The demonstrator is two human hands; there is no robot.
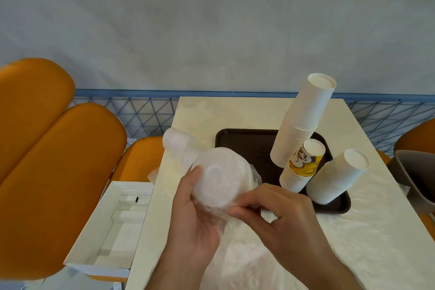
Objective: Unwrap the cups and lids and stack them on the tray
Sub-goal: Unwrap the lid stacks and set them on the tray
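My left hand (pixel 188 214) grips a wrapped stack of translucent white lids (pixel 221 179) from below, thumb on its top face. At the stack's lower edge my right hand (pixel 277 214) pinches the clear plastic wrap (pixel 221 215). Another wrapped lid stack (pixel 176 142) lies on the table behind them. On the dark brown tray (pixel 244 146) stand upside-down cups: a tall white stack (pixel 301 122), a shorter yellow-patterned stack (pixel 303 165), and a short white stack (pixel 336 176) at the tray's near right corner.
The cream table (pixel 353 231) stands against a blue mesh railing (pixel 131 113). Orange seats (pixel 54 172) are at left, with an open white box (pixel 113 226) beside the table. A grey bin (pixel 416 176) sits at the right edge.
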